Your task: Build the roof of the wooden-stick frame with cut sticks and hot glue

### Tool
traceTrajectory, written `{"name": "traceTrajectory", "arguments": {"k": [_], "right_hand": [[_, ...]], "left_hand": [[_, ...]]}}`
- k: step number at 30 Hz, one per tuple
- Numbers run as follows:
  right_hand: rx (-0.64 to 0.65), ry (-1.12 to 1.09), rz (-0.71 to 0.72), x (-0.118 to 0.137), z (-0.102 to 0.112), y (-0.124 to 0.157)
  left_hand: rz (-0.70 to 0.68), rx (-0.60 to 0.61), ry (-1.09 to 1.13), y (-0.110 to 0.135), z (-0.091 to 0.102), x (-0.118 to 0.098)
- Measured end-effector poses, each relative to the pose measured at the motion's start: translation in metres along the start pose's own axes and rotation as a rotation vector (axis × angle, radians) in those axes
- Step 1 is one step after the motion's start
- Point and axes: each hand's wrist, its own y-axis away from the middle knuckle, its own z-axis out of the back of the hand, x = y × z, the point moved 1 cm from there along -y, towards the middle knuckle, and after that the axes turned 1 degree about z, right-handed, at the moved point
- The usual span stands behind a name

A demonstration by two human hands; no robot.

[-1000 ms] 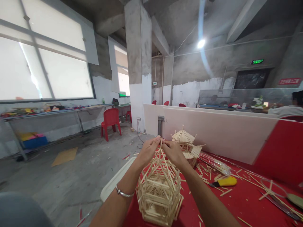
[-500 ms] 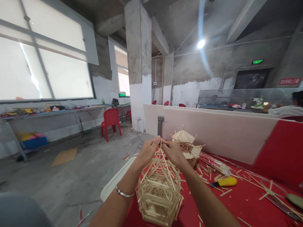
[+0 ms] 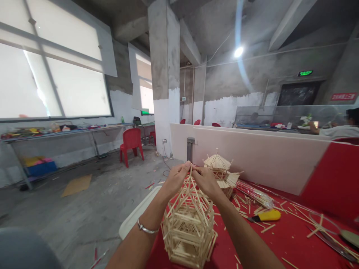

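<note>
A wooden-stick pavilion model [image 3: 188,228], with tiers of stacked sticks and slanting sticks that meet in a peak, stands on the red tabletop [image 3: 238,246] in front of me. At the peak, my left hand [image 3: 177,180] is closed, thumb and fingers pinching the stick tips from the left. My right hand [image 3: 206,181] closes on the same tips from the right, its fingertips partly hidden. Just behind my right hand is a second stick pavilion [image 3: 218,162] with a pointed, fully covered roof.
Right of the model lie a yellow-handled utility knife [image 3: 266,215], loose sticks [image 3: 268,228], a plastic-wrapped stick bundle [image 3: 256,193] and scissors [image 3: 331,241]. A white partition [image 3: 252,160] borders the table's back. A pale tray [image 3: 140,211] sits at left. Another person [image 3: 340,129] sits far right.
My hands and the pavilion model stay practically still. In the far right background, the other person's arm has come up a little.
</note>
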Motion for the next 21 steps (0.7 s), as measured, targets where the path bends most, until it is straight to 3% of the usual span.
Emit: {"name": "traceTrajectory", "arguments": {"k": [21], "right_hand": [[0.003,-0.003,0.003,-0.0003,-0.0007,-0.0005]], "left_hand": [[0.001,0.017,-0.008,0.0002,0.001,-0.0003]]}}
